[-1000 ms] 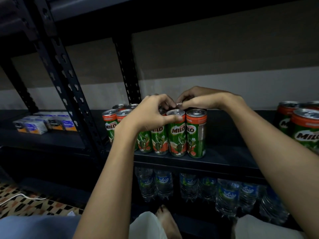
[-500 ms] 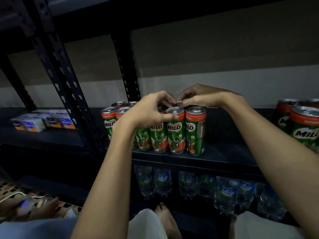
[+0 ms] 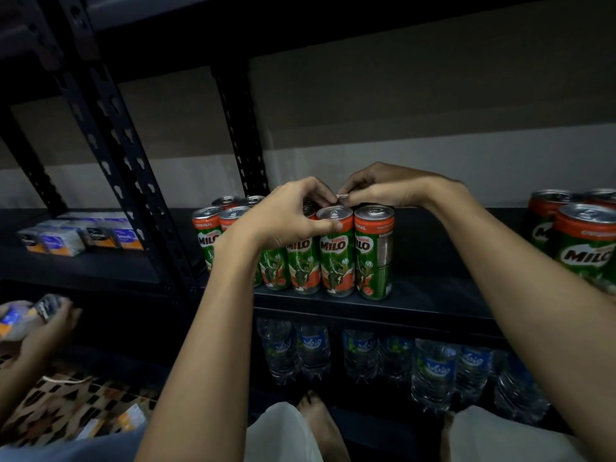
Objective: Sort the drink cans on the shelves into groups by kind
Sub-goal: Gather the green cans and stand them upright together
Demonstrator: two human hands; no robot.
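A cluster of green and red Milo cans (image 3: 336,255) stands upright in rows on the black middle shelf (image 3: 426,295). My left hand (image 3: 283,215) curls over the tops of the cans in the cluster's middle, thumb pressed on the rim of a front can. My right hand (image 3: 386,190) reaches in from the right, its fingertips pinching the top of a back-row can (image 3: 342,196) just behind the front row. The two hands almost touch. The back-row cans are mostly hidden by my hands.
A second group of Milo cans (image 3: 583,241) stands at the right edge of the same shelf. Water bottles (image 3: 433,368) fill the shelf below. Small boxes (image 3: 80,235) lie on the left shelf beyond a black upright (image 3: 133,181). Another person's hand (image 3: 46,318) holds packets at lower left.
My hands have stayed on the can tops, barely shifting. Another person's hand with packets has come into view at the lower left.
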